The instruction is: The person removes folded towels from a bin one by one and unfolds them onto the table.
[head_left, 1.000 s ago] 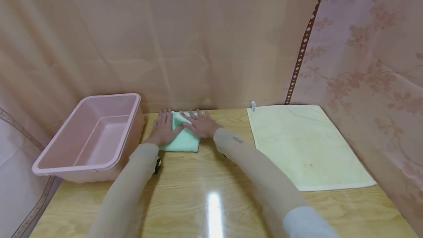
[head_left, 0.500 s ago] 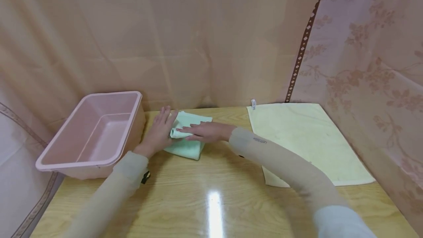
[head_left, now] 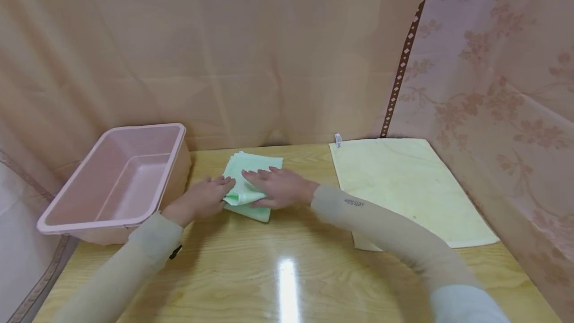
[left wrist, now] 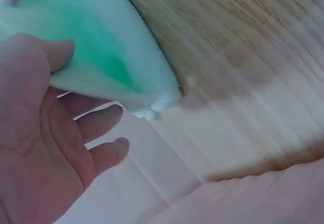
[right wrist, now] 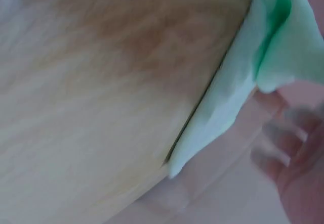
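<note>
A mint-green towel [head_left: 235, 168] lies folded on the wooden table, set at a slant, with a raised fold along its near part. At its left edge my left hand [head_left: 204, 197] pinches the cloth; the left wrist view shows the thumb [left wrist: 61, 52] above the layer and fingers beneath it. From the right, my right hand [head_left: 284, 188] reaches over the towel with its fingers extended. In the right wrist view its blurred fingers [right wrist: 286, 138] are spread beside the folded cloth [right wrist: 217, 102].
A pink plastic basin [head_left: 179, 163] stands at the left, beside my left forearm. To the right a pale yellow towel [head_left: 394, 178] lies spread flat, my right sleeve [head_left: 381, 218] crossing its near left corner. Curtains [head_left: 233, 54] hang behind the table [head_left: 233, 273].
Both hands lay flat on the green towel; it has since turned at a slant. My left hand has come nearer and taken its left edge. My right hand has shifted right and slightly nearer.
</note>
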`<state>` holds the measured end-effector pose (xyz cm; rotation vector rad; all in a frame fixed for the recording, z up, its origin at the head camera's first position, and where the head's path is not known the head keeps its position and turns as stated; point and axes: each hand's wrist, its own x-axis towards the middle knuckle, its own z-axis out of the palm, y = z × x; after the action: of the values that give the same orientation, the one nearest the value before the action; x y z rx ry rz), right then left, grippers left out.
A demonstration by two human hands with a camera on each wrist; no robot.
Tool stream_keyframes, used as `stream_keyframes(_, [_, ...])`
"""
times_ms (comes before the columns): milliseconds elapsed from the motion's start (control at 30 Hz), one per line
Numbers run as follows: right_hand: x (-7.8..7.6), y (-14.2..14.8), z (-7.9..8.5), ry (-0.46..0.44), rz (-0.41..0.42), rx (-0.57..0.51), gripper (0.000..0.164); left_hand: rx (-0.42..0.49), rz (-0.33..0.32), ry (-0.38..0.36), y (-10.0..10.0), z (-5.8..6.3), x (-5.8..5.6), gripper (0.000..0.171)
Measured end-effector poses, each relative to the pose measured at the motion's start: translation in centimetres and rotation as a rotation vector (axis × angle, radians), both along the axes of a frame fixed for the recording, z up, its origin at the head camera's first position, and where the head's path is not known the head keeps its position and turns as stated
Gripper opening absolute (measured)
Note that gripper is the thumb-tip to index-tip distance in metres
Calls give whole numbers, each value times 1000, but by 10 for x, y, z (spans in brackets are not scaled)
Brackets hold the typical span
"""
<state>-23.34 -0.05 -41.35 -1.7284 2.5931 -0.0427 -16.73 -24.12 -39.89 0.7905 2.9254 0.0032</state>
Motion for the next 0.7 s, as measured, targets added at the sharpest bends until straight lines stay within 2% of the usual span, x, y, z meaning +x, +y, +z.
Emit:
stream_keyframes(100, [10,-8,-5,114,-68,73,87,-30,-8,-24,4,5,4,51])
stream_keyframes(200, [17,-11,-9,159,-102,140,81,-41,-11,-30,5,9,5,52])
stream_keyframes(467, [23,-8,-11,158,-124,165,77,-66,-18,-51,1,12,8,54])
stream_keyframes(567, [23,-8,-10,140,-133,165,78,-69,-32,-49,-1,16,15,51])
stream_keyframes(700, [27,-7,-5,124,-125,147,79,-76,-63,-32,-5,23,31,49])
